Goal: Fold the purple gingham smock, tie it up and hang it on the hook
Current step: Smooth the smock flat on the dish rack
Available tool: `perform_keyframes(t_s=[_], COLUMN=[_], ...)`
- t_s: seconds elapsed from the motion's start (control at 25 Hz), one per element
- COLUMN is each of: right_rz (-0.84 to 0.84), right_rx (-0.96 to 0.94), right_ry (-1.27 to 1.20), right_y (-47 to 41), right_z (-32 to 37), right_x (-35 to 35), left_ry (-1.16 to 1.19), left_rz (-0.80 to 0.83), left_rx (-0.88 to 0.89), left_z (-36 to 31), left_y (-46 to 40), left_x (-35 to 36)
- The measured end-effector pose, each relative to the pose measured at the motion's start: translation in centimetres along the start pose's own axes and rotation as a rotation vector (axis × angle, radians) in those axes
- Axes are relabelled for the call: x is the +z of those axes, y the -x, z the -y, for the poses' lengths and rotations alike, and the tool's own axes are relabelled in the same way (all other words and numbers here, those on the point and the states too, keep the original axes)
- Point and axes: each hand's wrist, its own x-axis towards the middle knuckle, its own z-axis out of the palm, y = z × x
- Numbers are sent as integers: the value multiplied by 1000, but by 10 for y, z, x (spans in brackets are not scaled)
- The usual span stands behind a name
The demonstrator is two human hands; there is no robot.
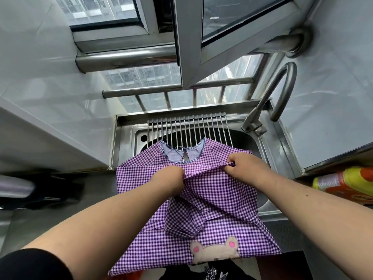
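The purple gingham smock [141,219] lies spread over the steel sink and counter, neck opening toward the window, a beige bear patch near its lower hem. One sleeve is folded in across the chest. My left hand [170,177] pinches the fold's edge at the middle of the smock. My right hand [245,165] grips the same raised edge a little to the right, near the shoulder. No hook is in view.
A steel sink [260,144] with a roll-up wire rack [189,128] lies under the smock. A curved tap [282,87] stands at the right. An open window frame [191,47] juts inward above. Orange and yellow packets [347,184] sit right; a dark appliance [40,188] sits left.
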Motion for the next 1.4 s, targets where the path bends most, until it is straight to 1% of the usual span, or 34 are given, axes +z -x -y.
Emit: perform_keyframes(t_s=[0.16, 0.24, 0.4, 0.6, 0.76, 0.92, 1.0, 1.08, 1.16, 1.24, 1.32, 1.4], right_rz=[17, 30, 18, -11, -70, -41, -62, -83, -75, -61, -74, -89], right_rx=[8, 20, 44, 52, 74, 158, 252, 386, 523, 620, 643, 609], right_ry=[61, 99, 144, 120, 79, 129, 107, 11, -203, -427, -515, -502], right_y=[2, 0, -8, -15, -17, -16, -18, -22, -28, -32, -33, -34], right_z=[1, 0, -7, -12, -13, -21, -27, -33, -37, -39, -39, -39], right_x=[0, 2, 7, 14, 22, 31, 37, 41, 48, 53, 56, 59], left_ry=[152, 141, 106, 194, 61, 99, 165, 294, 454, 635, 799, 833], left_rz=[98, 110, 79, 42, -14, -93, -63, -32, -66, -90, -61, -13], left_rx=[-98, -119, -183, -254, -265, -312, -383, -475, -533, -554, -554, -501], left_z=[41, 58, 90, 126, 155, 174, 182, 190, 196, 199, 198, 199], left_y=[-1, 2, 9, 12, 12, 8, 5, 1, -3, -6, -5, -5], left_x=[-6, -9, -14, -9, 5, 25, 37, 47, 52, 54, 53, 54])
